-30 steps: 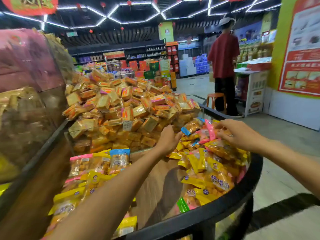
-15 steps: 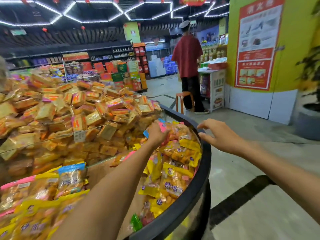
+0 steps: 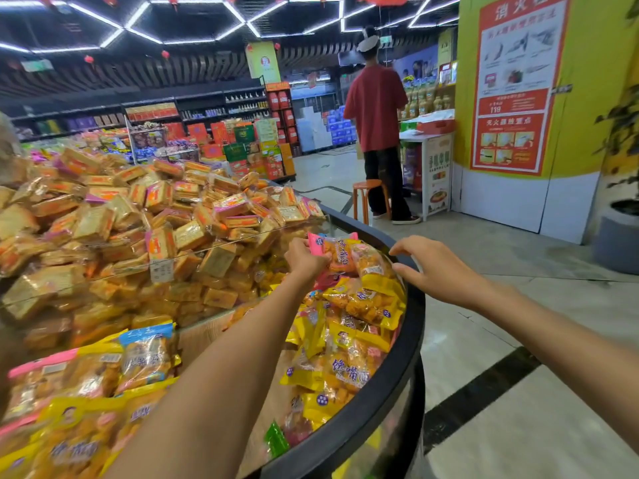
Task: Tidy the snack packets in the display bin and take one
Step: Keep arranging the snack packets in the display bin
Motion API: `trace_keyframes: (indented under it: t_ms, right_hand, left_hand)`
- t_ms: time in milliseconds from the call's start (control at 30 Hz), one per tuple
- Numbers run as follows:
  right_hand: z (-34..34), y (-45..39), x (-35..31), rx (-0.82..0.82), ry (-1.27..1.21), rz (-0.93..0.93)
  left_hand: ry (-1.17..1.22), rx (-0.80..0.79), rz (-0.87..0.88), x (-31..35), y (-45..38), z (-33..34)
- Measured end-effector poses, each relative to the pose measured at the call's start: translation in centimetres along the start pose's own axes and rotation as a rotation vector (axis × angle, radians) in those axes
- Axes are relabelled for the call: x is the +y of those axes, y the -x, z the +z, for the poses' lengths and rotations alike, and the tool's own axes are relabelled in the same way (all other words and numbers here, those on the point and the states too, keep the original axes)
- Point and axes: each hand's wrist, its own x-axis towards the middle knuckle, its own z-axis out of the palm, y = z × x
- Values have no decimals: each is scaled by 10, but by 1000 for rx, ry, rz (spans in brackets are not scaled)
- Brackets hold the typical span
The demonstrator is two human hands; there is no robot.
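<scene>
The left hand pinches a pink-edged snack packet at its left end, lifted just above the heaped packets inside the display bin, near its far curve; the right hand hovers just right of that packet, over the bin's black rim, fingers loosely spread and curved, touching nothing; more yellow packets lie below, against the rim.
</scene>
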Motion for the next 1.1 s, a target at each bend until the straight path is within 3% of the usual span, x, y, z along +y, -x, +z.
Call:
trace_keyframes:
  t_ms: [300, 633, 800, 967, 1100]
  right_hand:
    - [17, -16, -55, -25, -21, -122]
    - [112, -31, -238, -228, -161, -408]
    - [157, -30, -302, -433, -286, -411]
    - [180, -35, -299, -428, -407, -398]
    - [178, -36, -296, -459, -711, -304]
  left_hand:
    - [78, 48, 35, -17, 16, -118]
    - [-138, -57, 68, -98, 113, -297]
    - [-149, -48, 34, -128, 120, -328]
    - [-163, -68, 122, -132, 109, -332]
    - [-60, 2, 145, -137, 106, -333]
